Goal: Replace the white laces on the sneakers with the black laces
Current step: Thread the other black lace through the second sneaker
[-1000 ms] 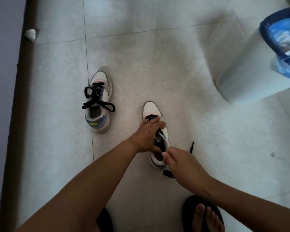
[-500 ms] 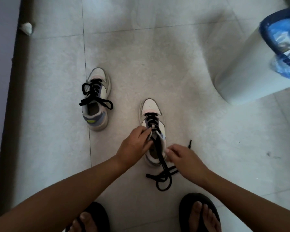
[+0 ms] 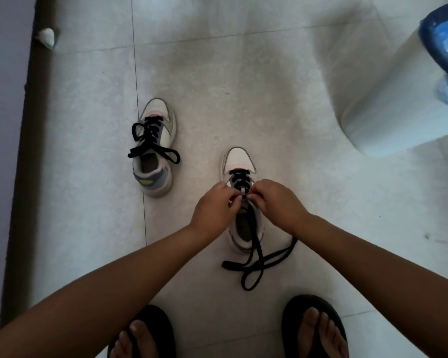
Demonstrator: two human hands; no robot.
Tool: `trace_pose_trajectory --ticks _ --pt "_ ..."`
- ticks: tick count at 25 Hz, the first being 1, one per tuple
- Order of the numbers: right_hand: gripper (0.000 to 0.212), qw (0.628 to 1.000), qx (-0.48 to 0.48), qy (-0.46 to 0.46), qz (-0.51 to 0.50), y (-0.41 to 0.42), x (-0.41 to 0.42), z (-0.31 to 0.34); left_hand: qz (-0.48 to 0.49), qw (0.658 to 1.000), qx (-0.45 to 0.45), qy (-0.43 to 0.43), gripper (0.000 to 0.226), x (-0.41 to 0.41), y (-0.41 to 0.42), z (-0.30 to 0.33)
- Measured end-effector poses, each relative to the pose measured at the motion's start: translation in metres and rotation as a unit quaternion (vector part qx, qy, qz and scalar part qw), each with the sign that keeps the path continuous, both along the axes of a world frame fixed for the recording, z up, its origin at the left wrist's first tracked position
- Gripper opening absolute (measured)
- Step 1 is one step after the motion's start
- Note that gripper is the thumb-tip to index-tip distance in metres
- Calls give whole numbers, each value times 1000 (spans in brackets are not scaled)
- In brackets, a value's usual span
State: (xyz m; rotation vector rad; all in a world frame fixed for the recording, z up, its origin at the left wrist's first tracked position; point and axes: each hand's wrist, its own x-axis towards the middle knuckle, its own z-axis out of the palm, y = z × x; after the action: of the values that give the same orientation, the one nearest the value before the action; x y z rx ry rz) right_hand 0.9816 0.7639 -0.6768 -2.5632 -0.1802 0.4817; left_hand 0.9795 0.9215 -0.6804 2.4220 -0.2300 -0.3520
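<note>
Both hands meet over the near sneaker point(image 3: 239, 161) at centre frame: the left hand point(image 3: 215, 206) and right hand point(image 3: 276, 200) each pinch the black lace point(image 3: 256, 257) at the tongue. Its loose ends trail over the heel onto the floor point(image 3: 243, 73). The second sneaker point(image 3: 156, 151), already black-laced, stands at left of centre. A bin point(image 3: 398, 104) sits upper right.
</note>
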Motion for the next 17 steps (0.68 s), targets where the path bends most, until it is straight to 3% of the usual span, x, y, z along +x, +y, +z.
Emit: trace_pose_trajectory --ticks 2,6,7,10,11,14,17 --pt "20 1000 -16 4 17 0 0 -3 -59 997 51 2 23 8 -7 3" --pt "19 984 103 113 -92 -1 8 -8 -155 968 188 53 22 28 -20 6" --pt "20 964 154 173 -128 -2 9 -10 -158 964 200 79 22 32 -22 7" --pt "19 857 330 330 -220 -8 9 -10 -175 963 169 118 23 40 -21 12" --pt "18 858 331 332 -211 -9 9 -10 -174 966 150 119 23 41 -19 14" --pt "17 959 160 205 -113 -9 10 -9 -91 985 81 120 23 35 -12 15" --pt "24 978 122 153 -66 -5 0 -5 -49 983 34 174 51 15 -9 11"
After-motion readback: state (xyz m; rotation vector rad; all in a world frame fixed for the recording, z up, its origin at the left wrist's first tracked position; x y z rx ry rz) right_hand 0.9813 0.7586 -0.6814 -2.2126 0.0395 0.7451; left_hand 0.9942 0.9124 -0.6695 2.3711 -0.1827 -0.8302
